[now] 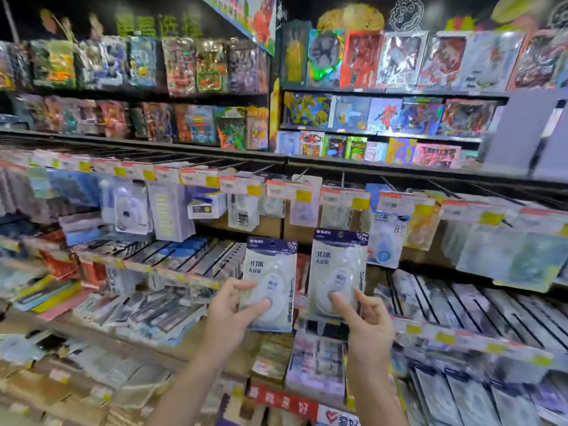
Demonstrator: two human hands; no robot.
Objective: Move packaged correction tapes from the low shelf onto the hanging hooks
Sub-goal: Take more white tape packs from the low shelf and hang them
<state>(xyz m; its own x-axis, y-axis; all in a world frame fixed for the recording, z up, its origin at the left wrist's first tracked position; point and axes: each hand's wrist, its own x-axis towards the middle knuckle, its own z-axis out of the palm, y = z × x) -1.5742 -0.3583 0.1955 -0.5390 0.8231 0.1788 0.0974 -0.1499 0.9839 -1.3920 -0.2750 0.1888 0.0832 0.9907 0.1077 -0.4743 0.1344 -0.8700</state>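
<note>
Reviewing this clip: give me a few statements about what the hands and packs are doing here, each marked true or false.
1. Each hand holds one correction tape pack. True: left hand holds the left pack, right hand the right pack.
2. Both packs already hang on hooks. False: both are in the hands, below the row of hooks.
3. The packs are held upright, dark header on top. True.
4. The right pack sits lower than the left. False: it is higher.
</note>
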